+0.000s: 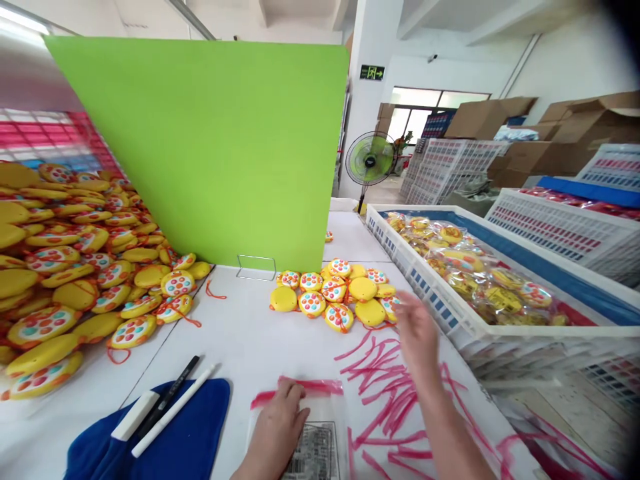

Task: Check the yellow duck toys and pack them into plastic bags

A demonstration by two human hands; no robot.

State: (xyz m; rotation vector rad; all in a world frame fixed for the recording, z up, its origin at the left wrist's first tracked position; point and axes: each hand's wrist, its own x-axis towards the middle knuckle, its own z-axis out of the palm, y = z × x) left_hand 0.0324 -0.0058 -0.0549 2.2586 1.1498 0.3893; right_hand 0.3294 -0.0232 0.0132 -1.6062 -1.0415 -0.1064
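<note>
My left hand (281, 427) lies on a clear plastic bag (323, 407) with a pink strip along its top edge. Its fingers are bent together over the bag near that strip, and a printed label (314, 452) shows through the plastic. Smeared by motion, my right hand (416, 327) is at the right end of a small group of yellow, animal-shaped toys (333, 290) with coloured dots and orange cords. The nearest toy (390, 308) is partly behind its fingers, and I cannot tell whether they touch it.
Loose pink strips (385, 380) lie beside the bag. A blue cloth (200, 413) holds markers (173, 393). A large heap of toys (75, 267) stands left, near an upright green board (225, 147). A white crate (480, 327) with bagged toys borders the right side.
</note>
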